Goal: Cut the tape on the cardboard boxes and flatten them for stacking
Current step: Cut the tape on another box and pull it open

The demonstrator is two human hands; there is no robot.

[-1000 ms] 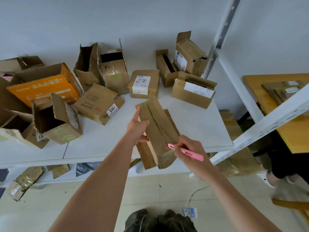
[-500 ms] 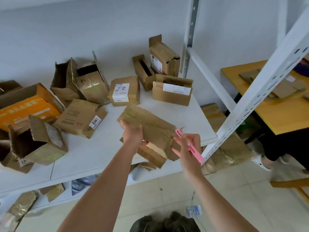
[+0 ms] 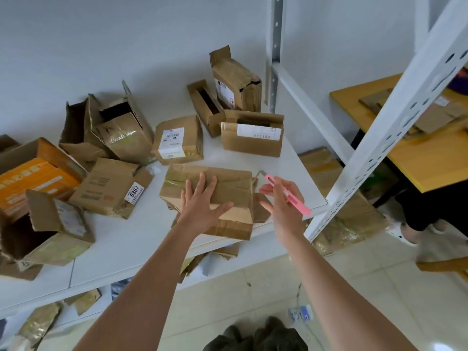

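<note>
A flattened brown cardboard box (image 3: 228,181) lies on the white shelf (image 3: 121,239) near its front right corner. My left hand (image 3: 202,201) presses flat on top of it with fingers spread. My right hand (image 3: 281,201) hovers just right of the box and holds a pink utility knife (image 3: 288,193), its blade end pointing up-left towards the box's right edge. Several other taped and opened cardboard boxes stand further back and to the left on the shelf.
An orange-printed box (image 3: 33,178) and an open box (image 3: 50,229) sit at the left. A white perforated shelf post (image 3: 395,122) slants at the right. A yellow table (image 3: 430,158) with flattened cardboard stands beyond it. Another person's feet (image 3: 410,231) are at right.
The box went from being held upright in front of me to lying flat on the shelf. My left hand now presses on it; my right hand let go of it and lifted the knife.
</note>
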